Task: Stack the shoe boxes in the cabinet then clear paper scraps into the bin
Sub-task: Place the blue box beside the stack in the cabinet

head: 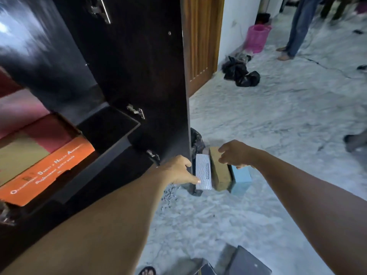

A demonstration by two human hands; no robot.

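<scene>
Three boxes stand on end side by side on the marble floor beside the cabinet's open door: a white patterned box (pixel 203 171), a brown cardboard box (pixel 219 173) and a light blue box (pixel 241 178). My left hand (pixel 178 169) reaches to the white box, its thumb touching the box's lower left edge. My right hand (pixel 234 153) hovers over the top of the brown box with loosely curled fingers and holds nothing. Inside the dark cabinet (pixel 111 135) lies an orange-fronted shoe box (pixel 49 171). A pink bin (pixel 257 37) stands far back by the wall.
The dark cabinet door (pixel 158 76) stands open between me and the boxes. Black plastic bags (pixel 240 73) lie near a wooden door. A person's legs (pixel 294 36) stand at the back right. Dark boxes (pixel 238 262) sit on the floor near my foot (pixel 148 270).
</scene>
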